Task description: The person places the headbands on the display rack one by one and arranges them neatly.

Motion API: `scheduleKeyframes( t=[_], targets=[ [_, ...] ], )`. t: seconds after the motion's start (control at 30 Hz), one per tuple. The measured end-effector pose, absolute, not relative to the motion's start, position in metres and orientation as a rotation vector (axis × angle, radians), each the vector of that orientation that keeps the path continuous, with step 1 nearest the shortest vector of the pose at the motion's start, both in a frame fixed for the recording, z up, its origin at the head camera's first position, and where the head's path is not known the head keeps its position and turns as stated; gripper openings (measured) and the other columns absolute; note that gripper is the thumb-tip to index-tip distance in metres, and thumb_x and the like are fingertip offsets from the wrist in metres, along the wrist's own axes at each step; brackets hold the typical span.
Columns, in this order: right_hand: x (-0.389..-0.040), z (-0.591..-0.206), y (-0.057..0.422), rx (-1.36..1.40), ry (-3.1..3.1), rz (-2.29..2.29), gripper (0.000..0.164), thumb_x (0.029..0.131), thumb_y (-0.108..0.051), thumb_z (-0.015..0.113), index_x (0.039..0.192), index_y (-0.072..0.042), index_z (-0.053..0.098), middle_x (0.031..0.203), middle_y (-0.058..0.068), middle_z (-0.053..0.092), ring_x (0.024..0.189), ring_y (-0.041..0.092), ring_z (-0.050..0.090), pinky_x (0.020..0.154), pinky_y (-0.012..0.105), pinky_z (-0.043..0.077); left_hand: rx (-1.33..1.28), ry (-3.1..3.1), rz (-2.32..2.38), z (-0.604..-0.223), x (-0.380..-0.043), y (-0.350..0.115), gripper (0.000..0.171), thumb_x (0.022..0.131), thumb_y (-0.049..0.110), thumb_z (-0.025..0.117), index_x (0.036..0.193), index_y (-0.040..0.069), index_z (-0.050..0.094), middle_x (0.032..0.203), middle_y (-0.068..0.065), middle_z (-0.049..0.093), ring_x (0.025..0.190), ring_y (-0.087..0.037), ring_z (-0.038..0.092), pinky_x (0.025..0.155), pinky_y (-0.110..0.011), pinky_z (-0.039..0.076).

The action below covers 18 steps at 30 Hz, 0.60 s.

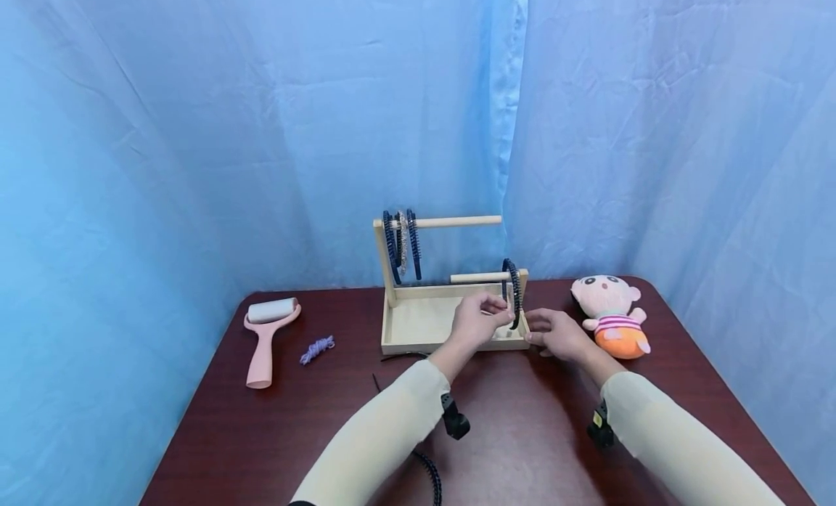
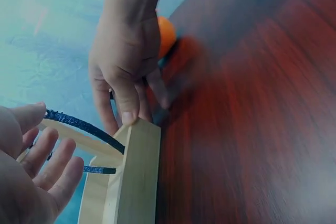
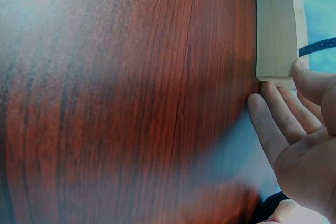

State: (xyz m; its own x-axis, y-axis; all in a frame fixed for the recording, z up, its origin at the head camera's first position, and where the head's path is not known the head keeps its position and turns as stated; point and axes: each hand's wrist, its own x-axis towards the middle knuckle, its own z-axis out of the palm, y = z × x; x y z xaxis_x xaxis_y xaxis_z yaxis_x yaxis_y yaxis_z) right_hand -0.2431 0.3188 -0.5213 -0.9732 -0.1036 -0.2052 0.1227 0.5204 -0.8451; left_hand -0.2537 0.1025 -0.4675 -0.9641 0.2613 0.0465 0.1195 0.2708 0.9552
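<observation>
A wooden headband rack (image 1: 418, 343) with a tray base and two rods stands at the back of the table. On its low right rod hangs a dark, beaded-looking headband (image 1: 515, 292). My left hand (image 1: 480, 317) is beside this headband, fingers loosely bent and spread apart. In the left wrist view its thumb tip is right at the dark headband (image 2: 86, 127). My right hand (image 1: 555, 333) holds the tray's front right corner, thumb on the rim and fingers along the outer side (image 3: 310, 129). Several headbands (image 1: 415, 245), dark and glittery, hang on the upper rod's left part.
Another dark headband (image 1: 431, 473) lies on the table, partly hidden under my left sleeve. To the left are a pink-handled lint roller (image 1: 263, 346) and a bundle of purple cord (image 1: 317, 350). A plush doll (image 1: 617, 321) lies right of my right hand. Blue curtains surround the table.
</observation>
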Motion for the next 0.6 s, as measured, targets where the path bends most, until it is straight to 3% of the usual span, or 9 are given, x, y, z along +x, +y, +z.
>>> scheduleKeyframes(
  t=[0.2, 0.37, 0.6],
  targets=[
    [-0.243, -0.517, 0.317, 0.027, 2.515, -1.426, 0.053, 0.1, -0.008, 0.066, 0.147, 0.004, 0.047, 0.141, 0.032, 0.056, 0.112, 0.033, 0.067, 0.076, 0.045, 0.062, 0.562, 2.303, 1.796, -0.464, -0.244, 0.063, 0.016, 0.093, 0.007, 0.074, 0.107, 0.001, 0.072, 0.095, -0.007, 0.076, 0.079, -0.019, 0.072, 0.068, -0.026, 0.06],
    [-0.243, -0.514, 0.318, 0.024, 2.512, -1.408, 0.053, 0.1, -0.008, 0.066, 0.148, 0.003, 0.046, 0.142, 0.032, 0.056, 0.114, 0.034, 0.067, 0.077, 0.045, 0.062, 0.675, 2.3, 1.76, -0.454, -0.241, 0.022, 0.013, 0.095, 0.007, 0.072, 0.107, 0.002, 0.072, 0.096, -0.012, 0.075, 0.085, -0.033, 0.074, 0.073, -0.036, 0.063],
    [-0.244, -0.518, 0.318, 0.02, 2.503, -1.409, 0.053, 0.1, -0.008, 0.066, 0.147, 0.004, 0.046, 0.141, 0.032, 0.056, 0.115, 0.034, 0.067, 0.077, 0.045, 0.062, 0.811, 2.432, 1.498, -0.448, -0.233, -0.036, 0.015, 0.094, 0.012, 0.073, 0.108, 0.009, 0.073, 0.098, -0.005, 0.074, 0.086, -0.018, 0.07, 0.076, -0.028, 0.058]
  ],
)
